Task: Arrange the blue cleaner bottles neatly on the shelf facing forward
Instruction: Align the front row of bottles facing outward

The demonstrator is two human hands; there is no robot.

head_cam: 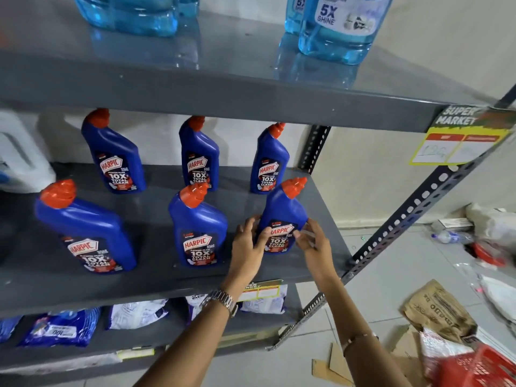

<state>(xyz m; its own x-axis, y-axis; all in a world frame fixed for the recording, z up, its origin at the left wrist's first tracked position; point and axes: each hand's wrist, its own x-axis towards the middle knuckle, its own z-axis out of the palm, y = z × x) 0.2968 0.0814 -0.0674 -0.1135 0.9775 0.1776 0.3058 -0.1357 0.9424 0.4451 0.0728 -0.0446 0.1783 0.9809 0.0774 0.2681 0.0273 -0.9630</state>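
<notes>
Six blue cleaner bottles are standing on the middle shelf point(167, 283), a smooth grey metal board with a dull sheen, in two rows of three. They're glossy blue plastic, flat-sided with sloped shoulders and angled orange caps, each wearing a dark label with red and white print.

The near right bottle point(282, 216) is the one getting handled, close to the shelf's right end. The left hand point(247, 247) is sitting on its left side, fingers point(252, 223) spread partly open and curled onto the bottle's edge, thumb lying over the label. The right hand point(314, 243) is doing the same from the right, fingers point(303, 233) loosely apart and touching the lower right edge. So both hands are cupping it rather than squeezing hard.

That bottle is standing upright, long axis vertical, label facing forward toward the camera, cap nozzle point(294, 187) tipping up to the right. The other five are also standing with labels forward.

A metal watch point(222, 301) is sitting on the left wrist, and clear blue liquid bottles point(340, 32) are standing on the shelf above.
</notes>
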